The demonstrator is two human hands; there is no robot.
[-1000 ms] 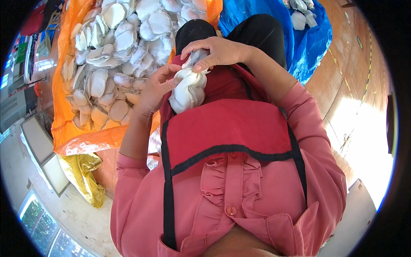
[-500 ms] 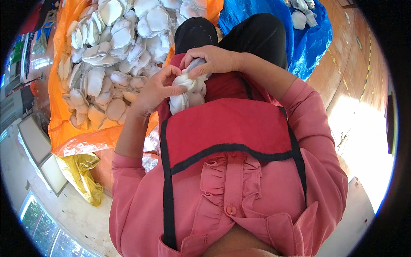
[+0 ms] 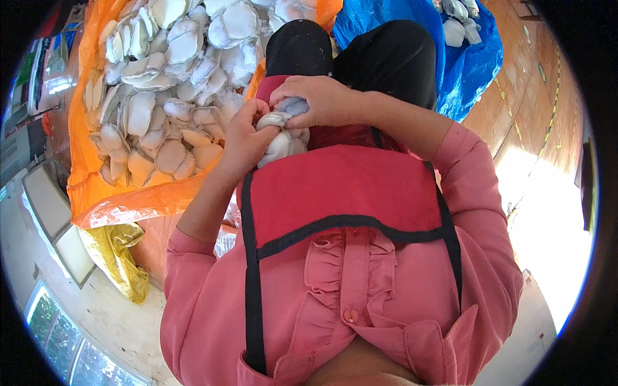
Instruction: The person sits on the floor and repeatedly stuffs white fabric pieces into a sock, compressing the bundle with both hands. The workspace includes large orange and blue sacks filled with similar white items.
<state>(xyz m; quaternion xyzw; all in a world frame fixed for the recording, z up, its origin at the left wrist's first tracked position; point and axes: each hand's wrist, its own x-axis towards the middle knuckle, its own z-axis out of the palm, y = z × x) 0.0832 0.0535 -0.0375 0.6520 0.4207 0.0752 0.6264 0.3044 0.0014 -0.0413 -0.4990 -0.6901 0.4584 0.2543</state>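
A soft white bundle of rounded, padded pieces (image 3: pixel 283 147) is above the person's lap, just beyond the upper edge of the raised red cloth apron panel with black trim (image 3: pixel 347 186). The left hand (image 3: pixel 243 140) is clamped on the bundle's left side, its thumb lying across the white folds. The right hand (image 3: pixel 325 103) grips the upper end with thumb and fingers closed around a smooth grey bunched part (image 3: pixel 295 106); the two hands are close together. Left of the knees in black trousers (image 3: pixel 386 58), a glossy orange plastic sheet (image 3: pixel 138 201) bears a heap of flat, rounded off-white pads (image 3: pixel 183 45). Beyond the right arm, a crinkled blue plastic sheet (image 3: pixel 473 80) carries a few small white bundles (image 3: pixel 454 32). A crumpled yellow plastic bag (image 3: pixel 122 260) lies near the orange sheet's lower edge.
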